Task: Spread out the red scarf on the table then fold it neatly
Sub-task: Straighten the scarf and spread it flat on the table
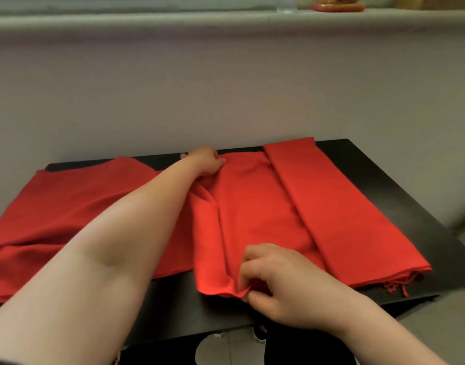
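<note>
The red scarf (255, 206) lies across the black table (399, 196). Its right part is folded into flat layers with a fringe hanging at the near right corner. Its left part lies loose and hangs over the table's left side. My left hand (206, 160) reaches to the far edge of the table and grips the scarf's far edge there. My right hand (281, 280) pinches the scarf's near edge at a rumpled fold close to the table's front edge.
A pale wall rises right behind the table, with a ledge (226, 22) above it carrying a red-based object (338, 5). Grey floor (436, 320) shows to the right and below the table. Bare table surface lies at the right and front.
</note>
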Tool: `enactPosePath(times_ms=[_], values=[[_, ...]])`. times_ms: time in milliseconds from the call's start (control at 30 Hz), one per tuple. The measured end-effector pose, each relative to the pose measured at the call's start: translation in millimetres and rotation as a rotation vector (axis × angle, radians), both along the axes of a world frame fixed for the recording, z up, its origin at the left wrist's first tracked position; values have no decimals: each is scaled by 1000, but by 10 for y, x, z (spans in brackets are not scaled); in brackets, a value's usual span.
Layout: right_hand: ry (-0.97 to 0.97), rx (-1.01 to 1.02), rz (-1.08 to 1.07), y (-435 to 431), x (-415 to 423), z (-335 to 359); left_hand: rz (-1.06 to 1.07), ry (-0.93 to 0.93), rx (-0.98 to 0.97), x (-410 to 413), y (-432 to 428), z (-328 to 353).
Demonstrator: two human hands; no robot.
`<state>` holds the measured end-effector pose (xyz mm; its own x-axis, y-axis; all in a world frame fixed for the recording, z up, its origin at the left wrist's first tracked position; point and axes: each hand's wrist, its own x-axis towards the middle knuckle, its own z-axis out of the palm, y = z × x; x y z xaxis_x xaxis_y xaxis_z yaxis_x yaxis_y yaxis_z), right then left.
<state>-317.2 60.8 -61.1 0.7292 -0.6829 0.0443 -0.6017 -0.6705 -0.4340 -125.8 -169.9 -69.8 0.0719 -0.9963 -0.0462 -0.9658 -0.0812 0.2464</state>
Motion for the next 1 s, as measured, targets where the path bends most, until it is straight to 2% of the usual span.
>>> enactPosePath(times_ms=[133, 233, 333, 467, 533, 633, 733, 1000], values=[[52, 25, 17, -29, -20, 23, 109, -54, -49, 1, -98, -1], [1, 44, -59, -93, -83, 59, 42, 24, -45, -94, -181, -16], [21, -33, -161, -147, -100, 11, -56, 48, -21, -221, -242, -11], [-73, -245, -478, -290, -194, -78, -48, -9, -51, -288, -327, -39], [-17, -289, -663, -453, -338, -112, 2, -28, -66, -323, -364, -55], [162, -109, -839, -676, -613, -161, 3, 27, -52, -430, -396, -69], [287, 28, -861, -746, -781, -258, -26, -30, -29, -515, -459, -102], [364, 53, -959, -762, -1204, -317, -116, 4, -237, -946, -446, -103]])
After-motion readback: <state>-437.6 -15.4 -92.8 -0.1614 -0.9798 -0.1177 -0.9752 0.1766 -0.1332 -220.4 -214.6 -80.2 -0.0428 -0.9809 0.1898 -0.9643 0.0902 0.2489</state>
